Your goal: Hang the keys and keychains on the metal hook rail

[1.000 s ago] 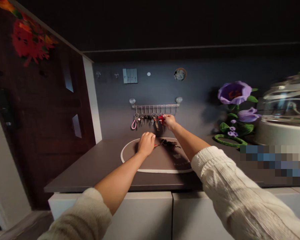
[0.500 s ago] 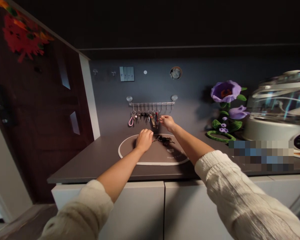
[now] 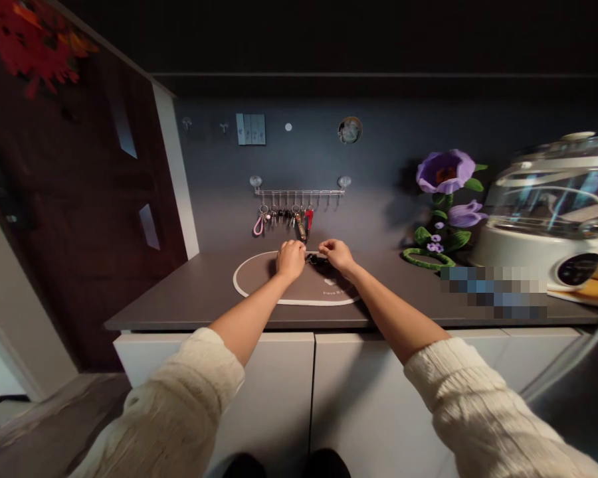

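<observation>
A small dark bunch of keys (image 3: 317, 259) lies on the brown oval mat (image 3: 259, 282), between my two hands and partly covered by them. At its left end is my left hand (image 3: 291, 261), fingers curled down and closed around the ring end. My right hand (image 3: 337, 255) is at the other end, thumb and fingertips pinched together; whatever is in the pinch is hidden. Behind them, a clear hook rail (image 3: 299, 193) on the wall carries several key sets, among them a pink loop (image 3: 258, 226) and a red key holder (image 3: 309, 219). Its right-hand hooks carry nothing.
Purple artificial flowers (image 3: 446, 174) with a green ring base stand on the dark counter (image 3: 164, 292) at right. Beyond them is a white appliance with a clear cover (image 3: 543, 212). A dark door (image 3: 80, 232) is at left, and a cabinet overhangs above.
My right hand has come down from beside the hanging keys to the bunch on the mat. My left hand stays beside that bunch. The view has tilted down slightly.
</observation>
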Action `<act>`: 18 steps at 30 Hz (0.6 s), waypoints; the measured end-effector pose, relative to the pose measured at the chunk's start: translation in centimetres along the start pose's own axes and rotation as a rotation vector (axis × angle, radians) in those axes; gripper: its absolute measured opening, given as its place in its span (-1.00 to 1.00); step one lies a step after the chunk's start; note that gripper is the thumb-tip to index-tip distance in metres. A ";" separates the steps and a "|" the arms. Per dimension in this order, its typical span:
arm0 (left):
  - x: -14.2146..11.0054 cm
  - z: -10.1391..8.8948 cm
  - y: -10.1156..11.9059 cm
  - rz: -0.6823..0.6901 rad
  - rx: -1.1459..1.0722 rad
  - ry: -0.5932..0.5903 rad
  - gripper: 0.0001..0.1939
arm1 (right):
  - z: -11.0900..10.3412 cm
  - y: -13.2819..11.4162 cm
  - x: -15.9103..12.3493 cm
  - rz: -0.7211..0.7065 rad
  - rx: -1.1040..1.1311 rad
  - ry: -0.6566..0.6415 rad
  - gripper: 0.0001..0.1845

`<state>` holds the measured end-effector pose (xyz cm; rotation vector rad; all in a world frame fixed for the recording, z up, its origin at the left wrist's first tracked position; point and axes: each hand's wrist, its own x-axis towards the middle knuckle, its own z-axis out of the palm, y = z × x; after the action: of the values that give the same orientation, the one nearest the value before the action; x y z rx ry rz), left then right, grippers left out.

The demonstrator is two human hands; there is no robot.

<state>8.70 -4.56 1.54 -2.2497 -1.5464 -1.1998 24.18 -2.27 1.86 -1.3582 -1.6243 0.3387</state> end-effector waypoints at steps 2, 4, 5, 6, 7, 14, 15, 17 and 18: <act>-0.2 0.1 0.1 0.026 0.027 -0.008 -0.76 | 0.0 0.3 -0.3 -0.014 -0.170 -0.024 -0.83; -0.4 0.1 0.1 0.064 0.062 -0.025 -0.76 | -0.1 0.4 -0.4 -0.026 -0.304 -0.050 -0.81; -0.4 0.1 0.0 0.080 0.079 -0.034 -0.76 | -0.1 0.4 -0.4 -0.034 -0.359 -0.063 -0.79; -0.4 0.0 0.0 0.092 0.095 -0.040 -0.76 | -0.1 0.3 -0.4 -0.040 -0.410 -0.076 -0.78; -0.4 0.0 -0.1 0.100 0.109 -0.043 -0.76 | -0.1 0.3 -0.3 -0.043 -0.455 -0.090 -0.76; 0.0 0.2 -0.9 0.087 0.152 -0.054 -0.75 | 0.2 0.0 -0.1 0.001 -0.555 -0.136 -0.72; 0.0 0.3 -1.0 0.084 0.150 -0.057 -0.75 | 0.2 0.1 0.0 0.005 -0.544 -0.137 -0.72; 0.1 0.3 -1.1 0.080 0.141 -0.057 -0.75 | 0.3 0.1 0.0 0.006 -0.509 -0.135 -0.73; 0.1 0.3 -1.2 0.079 0.136 -0.055 -0.75 | 0.3 0.1 0.0 0.005 -0.489 -0.133 -0.73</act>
<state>7.86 -3.82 1.10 -2.2509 -1.4940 -0.9886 24.03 -2.12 1.61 -1.7305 -1.8929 0.0295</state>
